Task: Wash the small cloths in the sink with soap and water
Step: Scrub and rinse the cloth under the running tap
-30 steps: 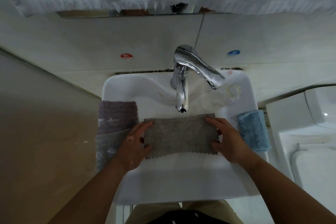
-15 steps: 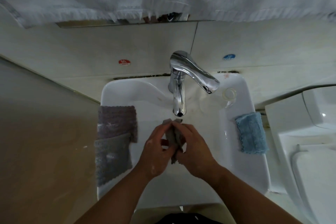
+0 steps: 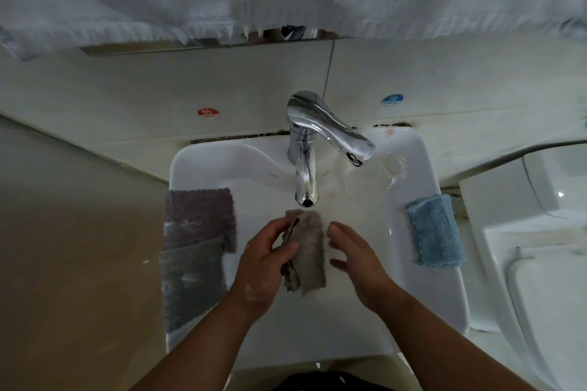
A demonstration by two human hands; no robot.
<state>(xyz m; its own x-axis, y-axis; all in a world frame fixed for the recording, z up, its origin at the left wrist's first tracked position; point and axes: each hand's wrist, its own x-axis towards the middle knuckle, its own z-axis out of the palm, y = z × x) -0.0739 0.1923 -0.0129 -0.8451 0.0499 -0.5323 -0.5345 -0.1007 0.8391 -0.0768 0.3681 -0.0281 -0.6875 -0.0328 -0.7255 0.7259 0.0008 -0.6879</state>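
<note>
The folded taupe cloth (image 3: 309, 251) hangs over the basin, just on the near side of the tap spout (image 3: 305, 190). The left grip (image 3: 263, 263) pinches its left edge, thumb across the front and fingers curled behind. The right grip (image 3: 355, 260) is spread open just right of the cloth and holds nothing. No water visibly runs. On the left rim of the sink (image 3: 203, 162) lie a purple cloth (image 3: 200, 216) and a grey cloth (image 3: 187, 282), and on the right rim a blue cloth (image 3: 433, 230). My worry is that a one-sided pinch on limp fabric may let it unfold or drop. A swinging forearm could also drag the rim cloths off the edge.
</note>
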